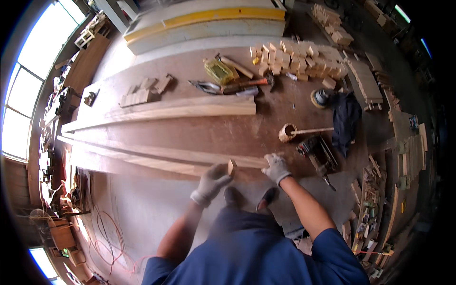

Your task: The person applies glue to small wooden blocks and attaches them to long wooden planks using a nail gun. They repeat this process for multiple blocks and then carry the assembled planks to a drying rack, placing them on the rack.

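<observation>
Two long, pale wooden strips lie at the near edge of the table, close together at their far-left ends and spreading apart toward me. My left hand (212, 183), in a light work glove, is closed around the near wooden strip (161, 164) close to its right end. A small squared wooden end (232, 167) sticks up by its fingertips; I cannot tell whether it belongs to that strip. My right hand (278, 168), gloved too, grips the right end of the farther wooden strip (204, 156) with thumb and fingers, which partly hide that end.
A thick board (190, 109) lies farther back, with wood pieces (137, 96) behind it. A hammer (247, 84) and a heap of wooden blocks (299, 59) are beyond. To the right are a glue pot (287, 132), a power drill (317, 154), a sander (320, 97) and dark cloth (345, 121).
</observation>
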{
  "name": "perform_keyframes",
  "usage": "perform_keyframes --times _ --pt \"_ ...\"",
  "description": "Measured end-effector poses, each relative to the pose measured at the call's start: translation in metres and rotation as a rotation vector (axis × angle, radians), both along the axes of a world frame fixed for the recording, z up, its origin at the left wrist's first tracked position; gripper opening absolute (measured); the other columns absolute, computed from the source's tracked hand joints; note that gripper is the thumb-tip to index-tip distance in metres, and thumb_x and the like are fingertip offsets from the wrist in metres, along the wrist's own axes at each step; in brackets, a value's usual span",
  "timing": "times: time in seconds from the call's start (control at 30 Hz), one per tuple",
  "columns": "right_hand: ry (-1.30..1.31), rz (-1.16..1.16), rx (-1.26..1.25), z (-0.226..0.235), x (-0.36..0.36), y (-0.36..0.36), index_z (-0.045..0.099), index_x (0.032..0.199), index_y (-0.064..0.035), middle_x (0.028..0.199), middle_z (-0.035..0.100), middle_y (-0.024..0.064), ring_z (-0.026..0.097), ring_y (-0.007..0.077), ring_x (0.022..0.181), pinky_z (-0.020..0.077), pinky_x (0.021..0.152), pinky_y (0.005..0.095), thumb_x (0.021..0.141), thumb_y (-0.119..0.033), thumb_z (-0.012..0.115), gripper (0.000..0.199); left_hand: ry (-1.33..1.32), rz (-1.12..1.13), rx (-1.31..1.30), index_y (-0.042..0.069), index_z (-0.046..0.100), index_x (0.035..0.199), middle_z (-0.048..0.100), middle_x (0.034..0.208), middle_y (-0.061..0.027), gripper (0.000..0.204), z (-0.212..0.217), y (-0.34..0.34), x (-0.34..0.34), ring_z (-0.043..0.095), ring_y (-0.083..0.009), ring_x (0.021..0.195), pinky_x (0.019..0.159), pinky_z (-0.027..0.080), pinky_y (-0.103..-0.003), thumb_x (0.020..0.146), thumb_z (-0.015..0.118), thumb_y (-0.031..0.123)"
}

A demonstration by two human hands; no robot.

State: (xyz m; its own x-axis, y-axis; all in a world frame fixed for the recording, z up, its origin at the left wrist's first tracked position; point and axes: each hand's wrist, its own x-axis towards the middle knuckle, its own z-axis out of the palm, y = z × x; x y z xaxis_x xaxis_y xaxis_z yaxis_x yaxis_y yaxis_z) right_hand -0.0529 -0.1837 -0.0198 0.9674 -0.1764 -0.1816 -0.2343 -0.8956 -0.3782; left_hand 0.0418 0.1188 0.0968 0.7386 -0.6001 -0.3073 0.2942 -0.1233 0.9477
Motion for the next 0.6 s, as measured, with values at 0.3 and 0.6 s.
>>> perform_keyframes --times 0.3,0.6 --pt "-0.182 -0.089 0.277 -0.013 -0.013 -0.008 0.067 0.127 -0.0088 0.122 0.069 0.0193 0.066 0.0412 0.115 0.0532 0.1 0.0508 0.071 -0.018 0.092 0.063 -0.034 0.016 0.323 -0.004 0.061 0.139 0.07 0.116 -0.0082 0.054 -0.032 -0.011 -0.048 0.067 -0.0137 0.101 0.089 0.056 -0.031 0.092 0.082 0.013" --pt "-0.18 -0.037 0.184 -0.001 -0.031 -0.001 0.068 0.125 -0.0106 0.122 0.069 0.0168 0.064 0.039 0.117 0.0504 0.104 0.0503 0.07 -0.023 0.092 0.062 -0.051 0.032 0.318 -0.005 0.06 0.141 0.071 0.128 -0.0136 0.056 -0.051 -0.007 -0.081 0.068 -0.0186 0.11 0.098 0.055 -0.035 0.093 0.081 0.016"
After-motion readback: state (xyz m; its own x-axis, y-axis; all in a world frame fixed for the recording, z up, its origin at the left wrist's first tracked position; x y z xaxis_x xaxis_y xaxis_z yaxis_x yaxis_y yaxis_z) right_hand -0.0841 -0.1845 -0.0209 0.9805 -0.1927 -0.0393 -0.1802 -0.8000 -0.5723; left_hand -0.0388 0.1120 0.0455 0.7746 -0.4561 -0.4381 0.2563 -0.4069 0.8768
